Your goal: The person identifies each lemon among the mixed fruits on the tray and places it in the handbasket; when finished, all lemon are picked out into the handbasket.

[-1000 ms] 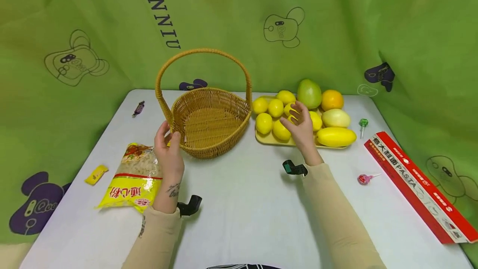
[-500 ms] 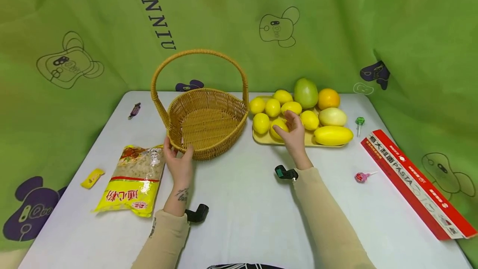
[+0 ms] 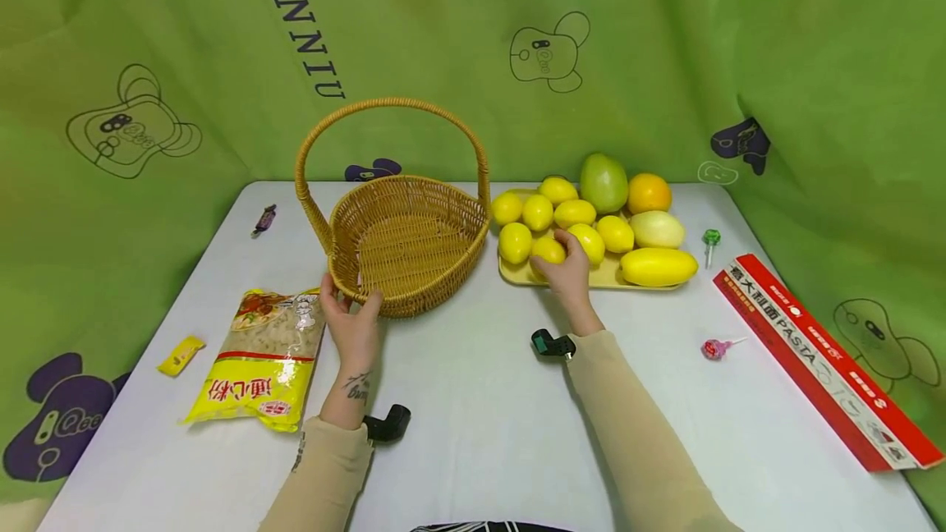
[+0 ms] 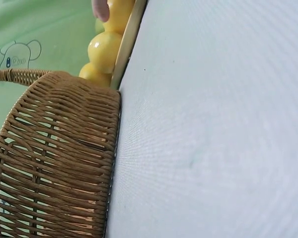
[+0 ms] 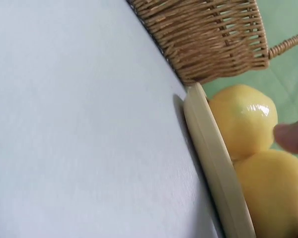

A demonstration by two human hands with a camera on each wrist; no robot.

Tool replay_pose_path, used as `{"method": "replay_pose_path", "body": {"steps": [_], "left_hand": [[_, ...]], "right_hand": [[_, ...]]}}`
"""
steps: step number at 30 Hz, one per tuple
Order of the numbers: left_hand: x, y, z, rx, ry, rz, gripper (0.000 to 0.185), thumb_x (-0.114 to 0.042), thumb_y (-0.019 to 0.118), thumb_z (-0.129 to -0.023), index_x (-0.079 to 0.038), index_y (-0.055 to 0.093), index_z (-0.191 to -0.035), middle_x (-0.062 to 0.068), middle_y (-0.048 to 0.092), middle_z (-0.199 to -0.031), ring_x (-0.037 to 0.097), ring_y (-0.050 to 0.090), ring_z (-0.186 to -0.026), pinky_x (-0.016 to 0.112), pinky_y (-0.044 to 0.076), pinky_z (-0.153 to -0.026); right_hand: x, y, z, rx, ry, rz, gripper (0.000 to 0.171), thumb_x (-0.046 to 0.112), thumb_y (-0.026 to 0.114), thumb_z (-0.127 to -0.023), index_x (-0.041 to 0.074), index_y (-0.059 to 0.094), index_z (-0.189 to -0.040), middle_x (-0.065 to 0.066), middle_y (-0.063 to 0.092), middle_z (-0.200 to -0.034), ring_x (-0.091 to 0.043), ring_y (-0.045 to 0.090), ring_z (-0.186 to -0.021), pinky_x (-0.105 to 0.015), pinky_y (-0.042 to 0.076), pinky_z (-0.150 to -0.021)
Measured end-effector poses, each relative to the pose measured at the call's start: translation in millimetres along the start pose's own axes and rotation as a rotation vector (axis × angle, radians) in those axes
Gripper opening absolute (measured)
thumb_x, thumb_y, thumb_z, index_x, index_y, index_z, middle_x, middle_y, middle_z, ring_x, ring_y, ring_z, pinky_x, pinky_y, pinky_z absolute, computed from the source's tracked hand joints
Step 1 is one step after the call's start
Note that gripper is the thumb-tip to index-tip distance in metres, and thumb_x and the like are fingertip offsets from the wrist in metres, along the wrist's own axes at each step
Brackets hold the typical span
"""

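Observation:
A wicker basket (image 3: 406, 236) with a tall hoop handle stands empty at the middle of the white table (image 3: 480, 417). My left hand (image 3: 351, 302) holds its near rim, thumb and fingers spread on the weave. To its right a yellow tray (image 3: 517, 277) carries several lemons. My right hand (image 3: 565, 269) curls over the near lemon (image 3: 547, 249) at the tray's front. The right wrist view shows the tray rim (image 5: 213, 158), two lemons (image 5: 243, 121) and one fingertip (image 5: 293, 136). The left wrist view shows the basket wall (image 4: 54, 158) beside the tray.
A green mango (image 3: 603, 183), an orange (image 3: 649, 192) and two pale melons (image 3: 658, 267) fill the tray's right half. A macaroni bag (image 3: 262, 355) and a yellow candy (image 3: 181, 349) lie left. Lollipops (image 3: 713, 349) and a red pasta box (image 3: 820, 360) lie right. Green cloth hangs behind.
My right hand came down from above the lemons and closed round the near one. My left hand slid from the basket's left side to its near rim.

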State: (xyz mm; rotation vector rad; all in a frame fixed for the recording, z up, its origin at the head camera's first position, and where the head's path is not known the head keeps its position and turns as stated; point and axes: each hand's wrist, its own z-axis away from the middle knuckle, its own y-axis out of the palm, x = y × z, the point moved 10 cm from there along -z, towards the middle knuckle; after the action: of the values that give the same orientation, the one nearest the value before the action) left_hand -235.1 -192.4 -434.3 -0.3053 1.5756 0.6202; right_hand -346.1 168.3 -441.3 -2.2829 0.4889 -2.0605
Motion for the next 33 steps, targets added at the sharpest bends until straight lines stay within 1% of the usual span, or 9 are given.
{"method": "replay_pose_path", "body": {"steps": [7,10,12,14,17,21,25,29,33], "left_hand": [[1.0,-1.5,-0.4,-0.008,0.000,0.003,0.082,0.005,0.057,-0.077,-0.014,0.017,-0.146,0.007,0.023,-0.145,0.031,0.031,-0.127,0.026,0.041,-0.089],[0.5,-1.0,0.0,-0.006,0.004,0.003,0.081,0.005,0.057,-0.077,-0.013,0.017,-0.145,0.009,0.024,-0.144,0.032,0.031,-0.126,0.026,0.041,-0.089],[-0.5,-0.1,0.3,-0.003,0.007,0.005,0.081,0.006,0.057,-0.077,-0.013,0.018,-0.145,0.009,0.025,-0.144,0.032,0.031,-0.126,0.027,0.041,-0.090],[-1.7,0.9,0.5,0.001,0.008,0.011,0.081,0.006,0.056,-0.077,-0.014,0.018,-0.145,0.009,0.025,-0.144,0.033,0.032,-0.126,0.028,0.041,-0.091],[-2.2,1.1,0.3,0.003,0.001,0.024,0.082,0.007,0.056,-0.076,-0.015,0.017,-0.145,0.008,0.024,-0.145,0.032,0.031,-0.127,0.028,0.041,-0.092],[-1.0,0.0,-0.6,0.005,-0.014,0.040,0.084,0.007,0.056,-0.076,-0.016,0.015,-0.146,0.007,0.022,-0.146,0.031,0.029,-0.128,0.029,0.040,-0.092],[-0.1,-1.0,-1.1,0.009,-0.024,0.046,0.084,0.007,0.057,-0.077,-0.016,0.015,-0.146,0.007,0.022,-0.145,0.031,0.029,-0.128,0.029,0.039,-0.093],[0.4,-1.8,-1.4,0.012,-0.027,0.050,0.084,0.008,0.056,-0.076,-0.015,0.015,-0.146,0.008,0.022,-0.145,0.032,0.029,-0.128,0.029,0.040,-0.094],[1.6,-1.9,-1.7,0.018,-0.031,0.047,0.085,0.008,0.056,-0.076,-0.016,0.015,-0.146,0.009,0.023,-0.144,0.032,0.030,-0.128,0.029,0.042,-0.092]], "right_hand": [[-3.5,-1.7,1.1,0.006,0.065,0.019,0.064,0.002,0.071,-0.071,-0.003,0.045,-0.129,-0.018,0.046,-0.132,-0.029,0.039,-0.125,-0.040,0.031,-0.107],[2.1,-10.6,2.8,-0.018,0.047,-0.012,0.060,0.003,0.072,-0.071,-0.003,0.048,-0.125,-0.018,0.050,-0.127,-0.027,0.043,-0.120,-0.038,0.033,-0.105],[9.4,-14.8,3.5,-0.010,0.017,-0.051,0.057,0.001,0.071,-0.071,-0.003,0.050,-0.123,-0.017,0.052,-0.125,-0.025,0.045,-0.116,-0.037,0.034,-0.103],[19.3,-15.2,4.4,0.024,-0.005,-0.104,0.055,0.000,0.071,-0.072,-0.003,0.051,-0.122,-0.015,0.053,-0.123,-0.021,0.046,-0.113,-0.034,0.036,-0.101],[37.4,-5.0,5.1,0.124,-0.027,-0.192,0.054,-0.003,0.070,-0.073,-0.002,0.051,-0.123,-0.009,0.054,-0.121,-0.016,0.047,-0.110,-0.028,0.037,-0.098],[69.2,26.3,12.2,0.285,-0.060,-0.276,0.053,-0.006,0.069,-0.073,-0.002,0.051,-0.123,-0.003,0.055,-0.116,-0.013,0.049,-0.104,-0.024,0.042,-0.091],[104.2,73.7,26.5,0.451,-0.133,-0.287,0.053,-0.006,0.069,-0.073,-0.004,0.051,-0.123,-0.010,0.056,-0.118,-0.017,0.051,-0.100,-0.027,0.044,-0.086],[128.1,126.4,39.8,0.586,-0.200,-0.198,0.053,0.001,0.072,-0.073,-0.002,0.052,-0.123,-0.014,0.056,-0.121,-0.021,0.053,-0.101,-0.030,0.045,-0.085],[136.1,169.5,46.8,0.667,-0.220,-0.096,0.055,0.006,0.074,-0.073,0.001,0.053,-0.124,-0.011,0.056,-0.121,-0.022,0.054,-0.102,-0.029,0.047,-0.085]]}}
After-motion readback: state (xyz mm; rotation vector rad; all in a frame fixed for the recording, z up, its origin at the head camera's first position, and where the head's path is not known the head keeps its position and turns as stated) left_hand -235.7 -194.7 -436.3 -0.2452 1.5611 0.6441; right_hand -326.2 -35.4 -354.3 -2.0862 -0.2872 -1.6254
